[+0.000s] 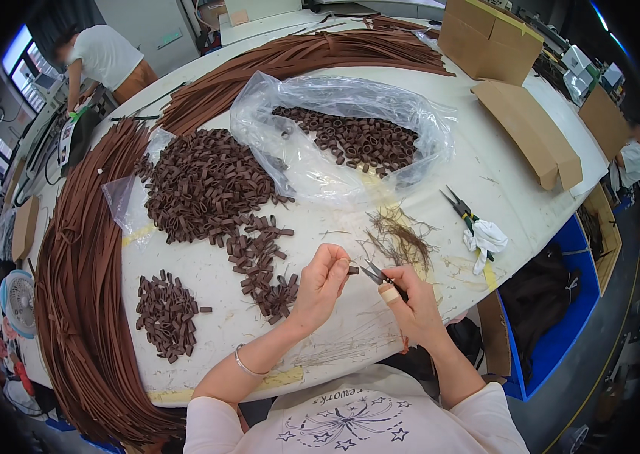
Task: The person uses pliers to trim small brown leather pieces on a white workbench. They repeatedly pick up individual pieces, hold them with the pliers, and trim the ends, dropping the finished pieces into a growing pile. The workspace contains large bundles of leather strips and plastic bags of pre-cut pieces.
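My left hand pinches a small brown loop piece at the table's near middle. Just right of it, my right hand, with a tan wrap on its thumb, grips black-handled snips, blades toward the piece. Small brown loops lie in a large heap that trails toward me, in a smaller pile at the near left, and inside a clear plastic bag at the back. Loose threads lie beyond my right hand.
Long brown strips edge the table's left and back. Pliers with white cloth, folded cardboard and a box sit right. A blue bin stands beside the table. Two other people are at the back left and far right.
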`<state>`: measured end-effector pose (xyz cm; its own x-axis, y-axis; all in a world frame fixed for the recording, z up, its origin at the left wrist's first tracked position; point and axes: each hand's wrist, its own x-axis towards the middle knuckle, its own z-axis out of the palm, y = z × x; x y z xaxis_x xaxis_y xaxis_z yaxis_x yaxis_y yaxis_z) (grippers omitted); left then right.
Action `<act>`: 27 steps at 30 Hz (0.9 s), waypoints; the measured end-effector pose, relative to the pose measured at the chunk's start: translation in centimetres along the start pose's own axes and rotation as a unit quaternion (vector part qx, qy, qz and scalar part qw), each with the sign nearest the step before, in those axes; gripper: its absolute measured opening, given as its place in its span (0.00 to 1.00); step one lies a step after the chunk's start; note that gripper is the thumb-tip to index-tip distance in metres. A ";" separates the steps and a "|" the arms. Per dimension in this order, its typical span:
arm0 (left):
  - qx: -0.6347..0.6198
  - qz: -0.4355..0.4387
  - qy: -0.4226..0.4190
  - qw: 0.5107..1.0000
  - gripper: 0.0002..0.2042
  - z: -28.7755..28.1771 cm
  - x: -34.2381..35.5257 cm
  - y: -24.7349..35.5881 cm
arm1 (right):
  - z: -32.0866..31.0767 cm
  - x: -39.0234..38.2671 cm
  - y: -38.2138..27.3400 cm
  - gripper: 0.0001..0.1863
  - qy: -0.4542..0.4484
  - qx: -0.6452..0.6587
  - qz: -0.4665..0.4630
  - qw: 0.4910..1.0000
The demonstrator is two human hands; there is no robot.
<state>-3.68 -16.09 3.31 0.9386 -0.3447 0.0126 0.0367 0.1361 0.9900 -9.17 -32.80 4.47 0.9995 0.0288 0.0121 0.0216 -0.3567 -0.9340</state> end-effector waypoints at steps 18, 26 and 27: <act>-0.270 -0.117 -0.135 0.946 0.06 -0.7 0.0 0.9 | -0.1 0.5 -0.3 0.10 -0.071 0.229 0.024 0.971; -0.250 -0.161 -0.171 0.939 0.07 -1.2 0.2 1.3 | -1.7 0.5 0.0 0.09 -0.148 0.228 0.058 0.960; -0.244 -0.165 -0.170 0.940 0.07 -1.3 0.2 1.3 | -1.9 0.5 -0.1 0.09 -0.147 0.219 0.058 0.963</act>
<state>-3.01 -14.80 4.40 0.6878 -0.7086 -0.1577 0.5374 0.3509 0.7669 -8.61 -34.47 5.25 0.9438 0.2977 -0.1436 -0.1662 0.0519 -0.9847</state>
